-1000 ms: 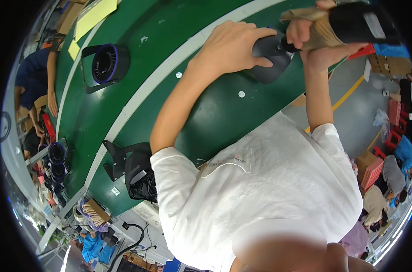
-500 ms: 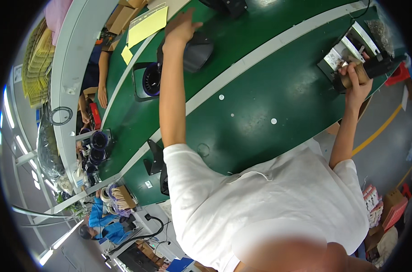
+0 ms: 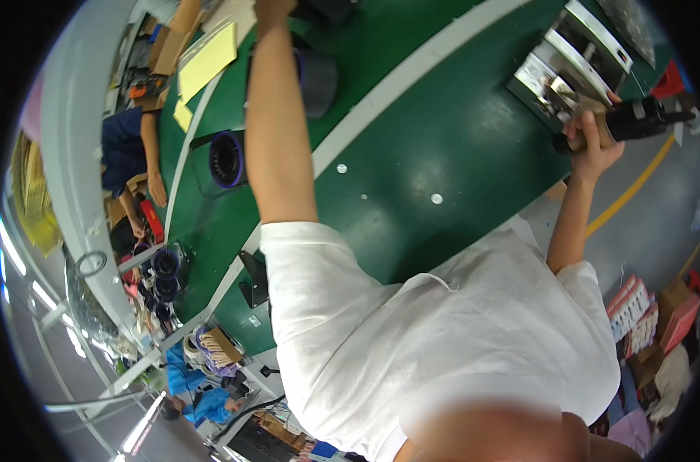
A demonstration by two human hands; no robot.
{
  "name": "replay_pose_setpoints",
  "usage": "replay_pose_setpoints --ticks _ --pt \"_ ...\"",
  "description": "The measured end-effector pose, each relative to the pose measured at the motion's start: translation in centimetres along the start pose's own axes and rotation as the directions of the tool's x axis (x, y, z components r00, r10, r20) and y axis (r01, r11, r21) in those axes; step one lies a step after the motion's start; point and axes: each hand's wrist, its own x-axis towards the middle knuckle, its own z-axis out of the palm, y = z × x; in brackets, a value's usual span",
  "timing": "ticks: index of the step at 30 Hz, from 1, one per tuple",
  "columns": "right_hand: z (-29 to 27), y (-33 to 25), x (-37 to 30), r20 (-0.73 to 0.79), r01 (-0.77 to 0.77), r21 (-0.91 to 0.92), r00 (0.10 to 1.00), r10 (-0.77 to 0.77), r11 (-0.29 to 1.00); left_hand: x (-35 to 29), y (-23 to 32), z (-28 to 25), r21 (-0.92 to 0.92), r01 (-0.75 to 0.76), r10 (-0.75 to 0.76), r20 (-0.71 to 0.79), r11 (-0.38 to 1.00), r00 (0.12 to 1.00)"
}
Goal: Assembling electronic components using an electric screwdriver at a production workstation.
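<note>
My right hand [image 3: 592,148] is wrapped around a black-and-tan cylindrical tool [image 3: 636,119], which looks like a power tool. Its tan part lies in my palm and the black end points right. Just beyond it sits an open metal box [image 3: 554,48] with shiny inner walls. My left arm stretches far across the bench, and my left hand [image 3: 275,8] is cut off by the top edge, its fingers out of sight. Beside that forearm are a black housing [image 3: 319,83] and a round black part with a purple rim [image 3: 226,159].
White discs [image 3: 437,199] lie on the green bench [image 3: 396,231], crossed by a pale strip [image 3: 411,69]. Yellow sheets [image 3: 207,63] lie at the far left. A black bracket [image 3: 253,279] stands near my left sleeve. A co-worker's arm [image 3: 151,158] rests opposite.
My left hand has moved farther away, mostly out of the picture. My right hand has drawn the tool back from the metal box, baring more of its black body. The whole view has shifted.
</note>
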Motion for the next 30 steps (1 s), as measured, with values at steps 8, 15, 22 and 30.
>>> replay_pose_setpoints --ticks 8,15,22,30 --pt "0.5 -2.5 1.3 -0.023 0.115 0.089 0.993 -0.114 0.989 0.7 -3.1 2.3 0.013 -0.069 0.07 -0.15 0.998 0.986" --pt "0.3 -2.8 3.9 -0.014 0.316 0.105 0.949 -0.316 0.943 -1.6 -3.4 0.4 -0.283 -0.129 0.024 -0.346 0.95 0.938" --pt "0.1 0.8 5.0 0.084 0.456 -0.022 0.888 -0.453 0.89 -14.7 8.4 -10.2 -0.22 -0.778 0.329 -0.814 0.588 0.479" --pt "2.4 0.9 4.3 0.228 0.466 -0.213 0.879 -0.42 0.859 -33.5 14.7 -4.2 -0.651 -0.668 0.44 -0.514 0.361 0.737"
